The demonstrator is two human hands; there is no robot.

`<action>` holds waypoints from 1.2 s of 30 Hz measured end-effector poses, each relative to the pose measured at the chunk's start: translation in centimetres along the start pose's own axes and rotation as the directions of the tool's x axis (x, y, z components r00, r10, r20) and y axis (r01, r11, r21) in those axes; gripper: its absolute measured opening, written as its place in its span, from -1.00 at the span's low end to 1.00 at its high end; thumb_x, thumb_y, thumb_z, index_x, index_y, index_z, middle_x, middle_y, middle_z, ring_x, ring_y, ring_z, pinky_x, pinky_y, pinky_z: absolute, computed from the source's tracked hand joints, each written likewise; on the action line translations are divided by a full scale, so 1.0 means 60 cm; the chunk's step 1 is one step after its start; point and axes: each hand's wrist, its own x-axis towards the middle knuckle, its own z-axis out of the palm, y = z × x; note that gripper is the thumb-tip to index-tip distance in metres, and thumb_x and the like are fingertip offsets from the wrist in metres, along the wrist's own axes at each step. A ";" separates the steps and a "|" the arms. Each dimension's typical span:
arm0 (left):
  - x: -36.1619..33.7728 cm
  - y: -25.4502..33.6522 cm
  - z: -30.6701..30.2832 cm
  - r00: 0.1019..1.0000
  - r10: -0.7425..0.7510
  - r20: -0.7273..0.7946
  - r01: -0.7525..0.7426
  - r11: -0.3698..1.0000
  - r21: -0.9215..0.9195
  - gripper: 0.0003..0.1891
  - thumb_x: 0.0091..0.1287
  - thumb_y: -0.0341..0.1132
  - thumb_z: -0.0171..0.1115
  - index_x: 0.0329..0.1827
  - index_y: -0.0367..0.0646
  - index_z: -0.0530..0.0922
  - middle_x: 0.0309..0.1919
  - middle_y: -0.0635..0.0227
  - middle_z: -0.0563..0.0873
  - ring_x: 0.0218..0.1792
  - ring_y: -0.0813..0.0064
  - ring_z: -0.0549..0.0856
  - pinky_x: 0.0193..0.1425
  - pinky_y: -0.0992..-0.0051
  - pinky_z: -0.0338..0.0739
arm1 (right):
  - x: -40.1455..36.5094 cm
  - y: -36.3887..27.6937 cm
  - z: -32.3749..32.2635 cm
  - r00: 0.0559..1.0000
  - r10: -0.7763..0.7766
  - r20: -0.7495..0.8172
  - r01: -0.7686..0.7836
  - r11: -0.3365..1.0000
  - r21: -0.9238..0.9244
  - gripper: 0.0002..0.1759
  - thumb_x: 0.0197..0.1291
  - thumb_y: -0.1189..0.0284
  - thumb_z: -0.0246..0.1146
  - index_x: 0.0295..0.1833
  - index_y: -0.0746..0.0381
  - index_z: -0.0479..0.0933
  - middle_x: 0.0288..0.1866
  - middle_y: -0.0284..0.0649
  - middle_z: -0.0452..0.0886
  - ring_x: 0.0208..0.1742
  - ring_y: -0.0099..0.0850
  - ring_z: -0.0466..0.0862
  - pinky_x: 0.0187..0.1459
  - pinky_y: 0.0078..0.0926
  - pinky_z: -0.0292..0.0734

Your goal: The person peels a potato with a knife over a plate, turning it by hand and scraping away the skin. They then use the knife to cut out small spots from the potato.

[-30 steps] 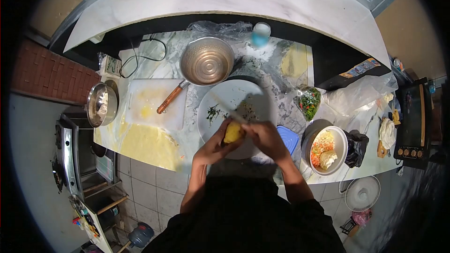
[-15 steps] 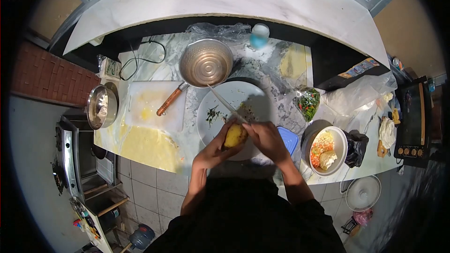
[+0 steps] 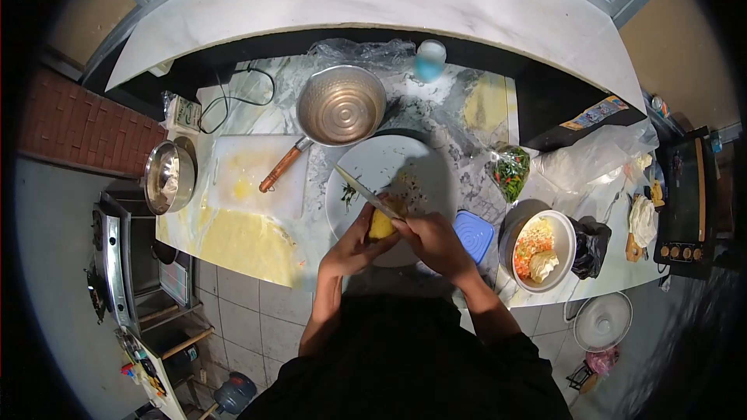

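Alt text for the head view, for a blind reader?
The left hand holds a yellow piece of food over a white plate; the right hand holds a knife against it. A steel saucepan stands behind.

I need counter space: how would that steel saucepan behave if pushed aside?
The saucepan looks empty, so probably light and apt to slide on the marble counter. Its long handle reaches over the cutting board, so it may swivel rather than travel straight.

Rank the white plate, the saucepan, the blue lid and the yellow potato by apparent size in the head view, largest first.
1. white plate
2. saucepan
3. blue lid
4. yellow potato, partly hidden in the left hand and held nearer the camera, so least sure
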 end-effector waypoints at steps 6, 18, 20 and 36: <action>0.000 -0.006 -0.003 0.999 0.038 0.014 -0.038 0.999 -0.005 -0.19 0.33 -0.36 0.33 0.51 -0.33 0.02 0.30 0.16 0.39 0.37 0.38 0.33 0.42 0.45 0.23 | -0.003 -0.002 0.000 1.000 -0.008 0.007 0.008 0.999 0.033 -0.65 0.38 0.39 0.14 -0.45 0.37 0.48 -0.52 0.09 0.51 -0.44 0.08 0.54 -0.39 -0.12 0.37; -0.001 -0.019 -0.013 0.997 0.079 0.026 -0.079 0.997 -0.003 -0.18 0.37 -0.30 0.30 0.53 -0.40 -0.03 0.33 0.10 0.37 0.37 0.35 0.32 0.44 0.46 0.16 | -0.020 -0.011 0.001 0.999 -0.024 0.030 0.023 1.000 0.016 -0.69 0.37 0.35 0.14 -0.36 0.34 0.55 -0.43 0.11 0.58 -0.33 0.09 0.60 -0.31 -0.08 0.45; -0.001 -0.027 -0.017 0.999 0.048 0.019 -0.049 0.998 0.027 -0.17 0.38 -0.30 0.28 0.53 -0.40 -0.04 0.34 0.09 0.36 0.38 0.35 0.32 0.45 0.46 0.15 | -0.013 0.000 -0.009 0.997 0.046 0.065 -0.047 0.999 0.011 -0.69 0.38 0.35 0.14 -0.36 0.35 0.55 -0.43 0.12 0.58 -0.32 0.10 0.59 -0.29 -0.08 0.46; 0.002 -0.028 -0.019 0.994 0.108 0.032 -0.109 0.993 0.045 -0.18 0.38 -0.29 0.28 0.53 -0.40 -0.04 0.36 0.09 0.34 0.39 0.36 0.30 0.44 0.48 0.16 | -0.018 -0.004 0.008 0.998 -0.062 0.004 0.062 0.997 0.042 -0.61 0.39 0.33 0.15 -0.44 0.39 0.53 -0.56 0.12 0.51 -0.45 0.11 0.56 -0.43 -0.18 0.40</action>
